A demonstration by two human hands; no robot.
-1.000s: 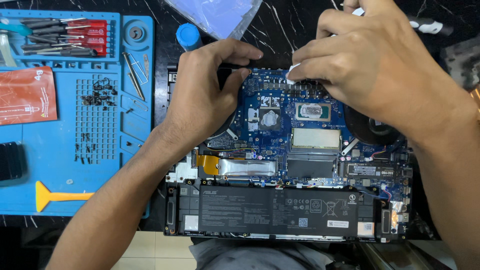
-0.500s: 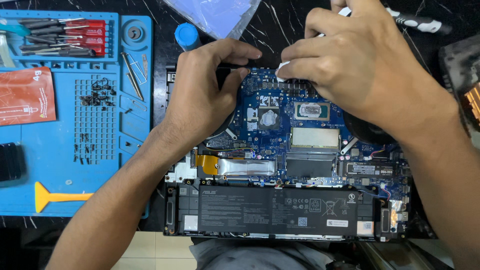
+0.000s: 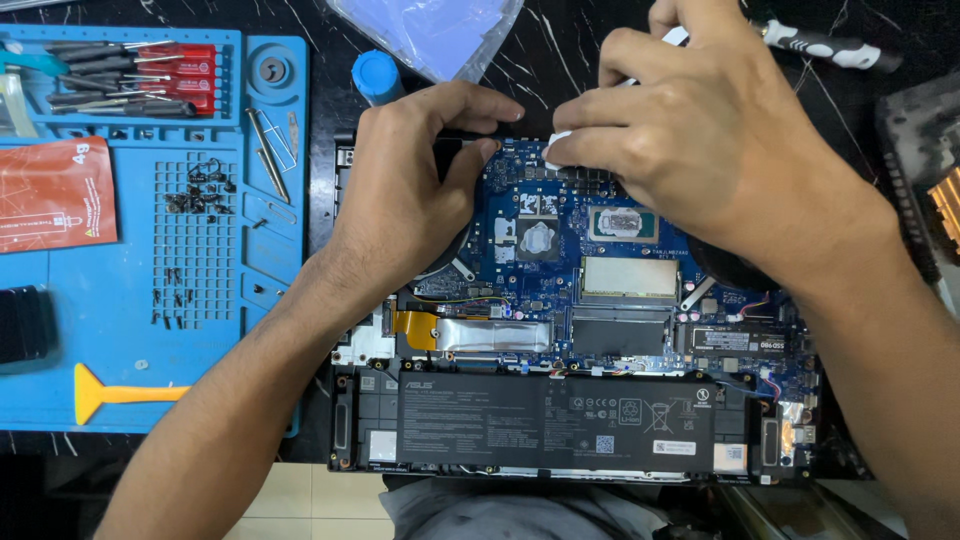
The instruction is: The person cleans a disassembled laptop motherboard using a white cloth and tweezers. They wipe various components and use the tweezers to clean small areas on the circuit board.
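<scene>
1. The left hand rested on the opened laptop at about 10 o'clock of its blue motherboard, fingers curled, thumb and forefinger pinching the dark top edge of the chassis.
2. The right hand lay at 12 o'clock of the board, clenched on a small white wipe that its fingertips pressed against the board's upper edge, just beside the left hand's thumb. A white strip stuck out above its knuckles; what it was could not be told.
3. Under and between the hands sat two bare chips: a square one with a pale smear and, at its 3 o'clock, a rectangular one.
4. At 6 o'clock of the board the long black battery filled the laptop's lower part.
5. At 12 o'clock of the left hand stood a blue round cap, with a clear plastic bag just beyond.
6. At 1 o'clock of the right hand a black-and-white screwdriver lay on the dark bench.
7. At 9 o'clock of the laptop lay a blue work mat, carrying loose small screws, a red rack of driver bits, an orange packet and an orange pry tool.
</scene>
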